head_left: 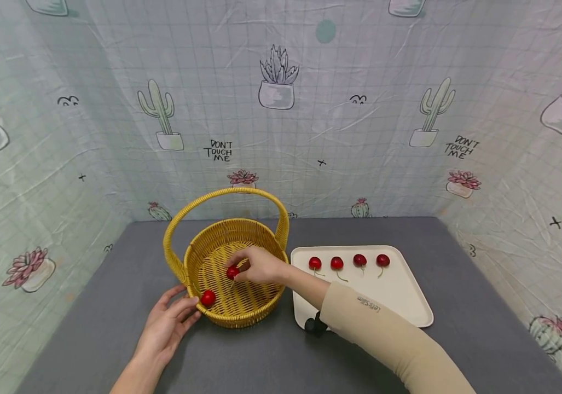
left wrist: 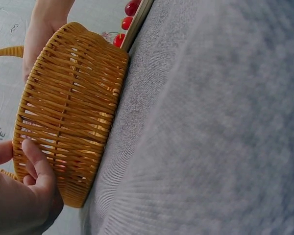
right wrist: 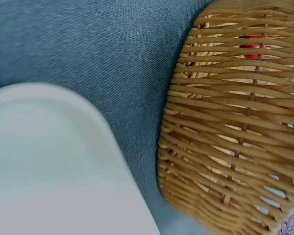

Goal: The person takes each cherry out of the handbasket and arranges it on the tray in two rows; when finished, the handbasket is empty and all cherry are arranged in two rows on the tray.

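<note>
A round yellow wicker basket (head_left: 256, 317) with a tall arched handle stands on the table. My left hand (head_left: 167, 325) holds its rim at the near left; in the left wrist view, fingers (left wrist: 35, 156) lie against the outer weave. Inside the basket, my right hand (head_left: 260, 266) pinches a red cherry (head_left: 232, 272) with a thin stem, over the woven bottom. Another red cherry (head_left: 208, 298) sits inside by the near-left wall, close to my left fingertips. From the right wrist view the basket's side (right wrist: 235, 112) hides most of my right hand.
Right of the basket lies a white rectangular tray (head_left: 389, 298) with several cherries (head_left: 337, 264) in a row along its far side. My right forearm crosses the tray's left part. A patterned cloth (head_left: 320, 126) hangs behind and beside the grey table (head_left: 281, 361).
</note>
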A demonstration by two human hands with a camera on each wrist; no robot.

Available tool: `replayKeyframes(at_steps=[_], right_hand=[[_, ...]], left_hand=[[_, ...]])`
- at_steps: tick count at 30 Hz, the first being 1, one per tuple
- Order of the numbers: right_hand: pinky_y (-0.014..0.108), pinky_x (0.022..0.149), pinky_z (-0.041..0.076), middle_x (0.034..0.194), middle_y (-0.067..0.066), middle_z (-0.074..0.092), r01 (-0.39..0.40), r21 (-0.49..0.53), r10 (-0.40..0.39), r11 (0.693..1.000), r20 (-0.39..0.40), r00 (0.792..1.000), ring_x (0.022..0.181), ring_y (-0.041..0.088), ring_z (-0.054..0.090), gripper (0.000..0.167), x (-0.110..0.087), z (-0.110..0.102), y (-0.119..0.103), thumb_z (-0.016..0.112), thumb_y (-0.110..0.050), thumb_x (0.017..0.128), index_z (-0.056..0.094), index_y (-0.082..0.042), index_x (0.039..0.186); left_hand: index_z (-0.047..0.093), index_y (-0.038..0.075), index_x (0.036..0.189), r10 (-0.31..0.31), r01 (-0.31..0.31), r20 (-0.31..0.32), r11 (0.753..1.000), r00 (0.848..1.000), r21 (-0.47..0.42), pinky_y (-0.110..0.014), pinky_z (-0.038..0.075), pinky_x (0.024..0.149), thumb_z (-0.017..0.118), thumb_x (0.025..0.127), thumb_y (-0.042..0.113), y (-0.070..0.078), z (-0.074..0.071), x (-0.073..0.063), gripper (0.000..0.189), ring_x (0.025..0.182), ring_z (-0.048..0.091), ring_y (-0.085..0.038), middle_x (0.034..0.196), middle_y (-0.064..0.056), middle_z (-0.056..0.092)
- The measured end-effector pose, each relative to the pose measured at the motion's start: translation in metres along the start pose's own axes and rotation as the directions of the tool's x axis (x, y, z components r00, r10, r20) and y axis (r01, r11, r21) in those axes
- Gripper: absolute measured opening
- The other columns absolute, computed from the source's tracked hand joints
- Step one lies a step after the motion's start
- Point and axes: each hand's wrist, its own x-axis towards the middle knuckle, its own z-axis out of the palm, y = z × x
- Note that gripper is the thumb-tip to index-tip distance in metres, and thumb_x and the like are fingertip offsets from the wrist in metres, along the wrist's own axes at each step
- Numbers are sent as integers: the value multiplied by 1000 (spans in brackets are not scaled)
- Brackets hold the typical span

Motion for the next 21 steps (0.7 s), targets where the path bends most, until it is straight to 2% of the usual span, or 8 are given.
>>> replayKeyframes(at_steps=[13,21], right_hand=[[29,90,57,120,4,69,1,67,-2,998,8,1000,113,25,67,30,-28,-19,-3,73,2,94,71,-5,124],[28,87,57,119,2,69,7,60,-7,998,-3,1000,112,24,67,30,-44,-29,-6,74,0,94,72,-5,123]], left_hand=[[28,12,148,10,-10,6,1000,1000,-8,-31,57,86,67,99,5,0,-2,0,63,94,64,-11,125,-6,54],[31,14,146,4,-4,6,1000,1000,-13,-31,57,86,67,99,5,0,-2,0,59,94,64,-12,125,-6,54]])
